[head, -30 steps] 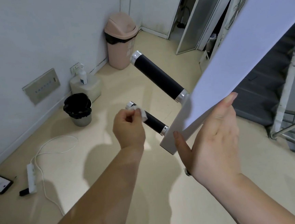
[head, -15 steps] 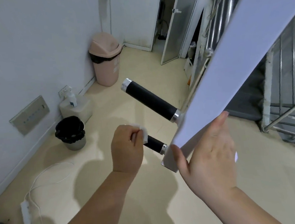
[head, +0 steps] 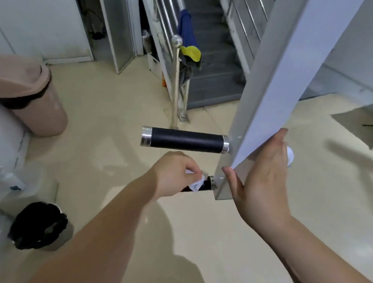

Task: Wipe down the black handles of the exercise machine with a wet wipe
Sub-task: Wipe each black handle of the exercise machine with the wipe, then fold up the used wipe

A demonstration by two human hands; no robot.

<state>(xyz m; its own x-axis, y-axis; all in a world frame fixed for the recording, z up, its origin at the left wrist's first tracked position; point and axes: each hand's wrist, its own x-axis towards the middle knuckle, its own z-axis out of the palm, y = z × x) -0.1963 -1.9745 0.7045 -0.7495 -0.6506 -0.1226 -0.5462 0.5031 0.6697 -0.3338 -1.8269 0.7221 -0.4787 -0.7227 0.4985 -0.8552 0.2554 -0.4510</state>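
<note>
Two black handles with chrome end caps stick out leftward from a white machine bar (head: 292, 69). The upper handle (head: 185, 140) is bare. The lower handle (head: 205, 183) is mostly hidden behind my left hand (head: 174, 171), which grips a crumpled white wet wipe (head: 196, 184) wrapped against it near the bar end. My right hand (head: 261, 180) lies flat against the lower end of the bar, fingers straight, thumb on the near side.
A pink swing-lid bin (head: 28, 94) stands at the left wall. A small bin with a black liner (head: 39, 226) and a spray bottle (head: 6, 182) sit lower left. A steel stair railing (head: 177, 79) with cloths rises behind the handles.
My left hand has slid the wipe along the lower handle from its free tip toward the bar. The view has swung right and up, so the stairs now show. My right hand stays on the bar.
</note>
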